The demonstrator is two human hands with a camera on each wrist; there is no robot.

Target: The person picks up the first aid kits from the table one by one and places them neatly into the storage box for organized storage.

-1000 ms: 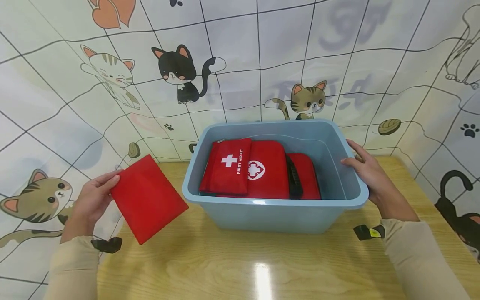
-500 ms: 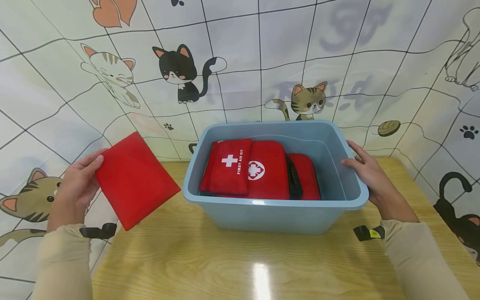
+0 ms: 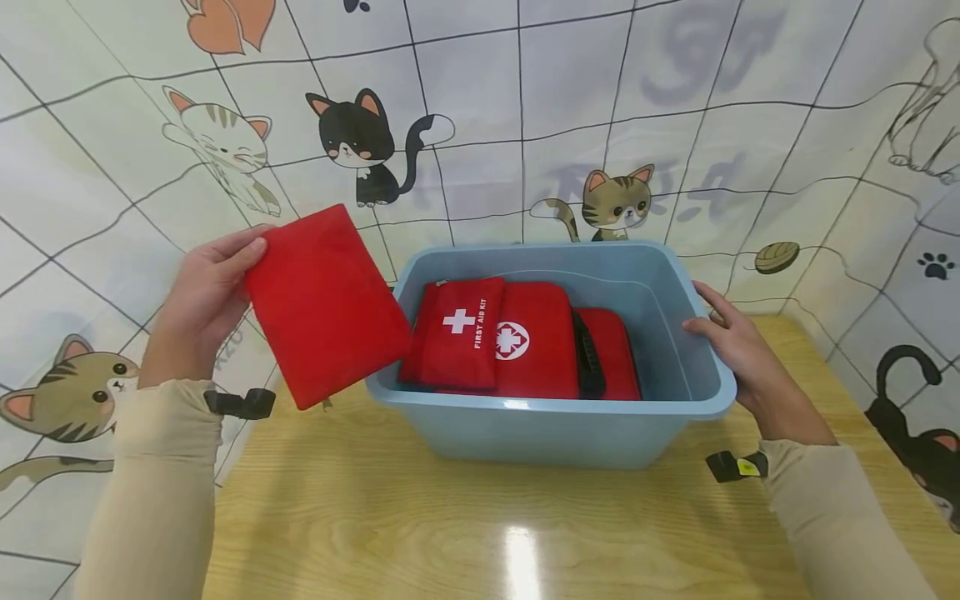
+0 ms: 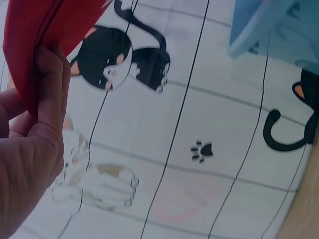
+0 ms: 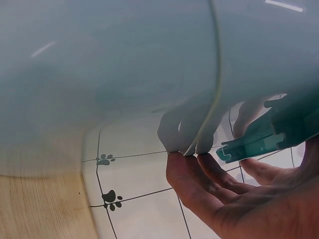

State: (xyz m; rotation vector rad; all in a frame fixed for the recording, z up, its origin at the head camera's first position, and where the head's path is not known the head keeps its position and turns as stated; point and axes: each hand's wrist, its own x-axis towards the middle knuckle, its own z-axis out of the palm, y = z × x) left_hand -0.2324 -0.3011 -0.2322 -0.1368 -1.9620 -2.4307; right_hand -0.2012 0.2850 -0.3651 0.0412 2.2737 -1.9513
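Observation:
My left hand [image 3: 201, 292] pinches a flat red pouch [image 3: 330, 304] by its upper left corner, thumb in front. The pouch is tilted in the air, its blank side towards me, its right corner overlapping the bin's left rim in the head view. The left wrist view shows fingers [image 4: 52, 94] behind the pouch [image 4: 75, 22]. My right hand [image 3: 738, 358] grips the right end of a blue plastic bin [image 3: 540, 437], thumb over the rim, fingers against the outer wall [image 5: 124, 64]. Inside lies a small red first aid pouch [image 3: 457, 362] with a white cross, on the left.
Beside that pouch, the bin holds a larger red case [image 3: 543, 308] with a round cross emblem and another red case [image 3: 613, 358] with a black handle [image 3: 588, 354]. The bin stands on a wooden table [image 3: 420, 525] against a cat-printed wall covering [image 3: 480, 125].
My left hand first drew the red pouch a little left and up, then raised it and brought it right, to the bin's left edge. The right hand and bin have stayed put.

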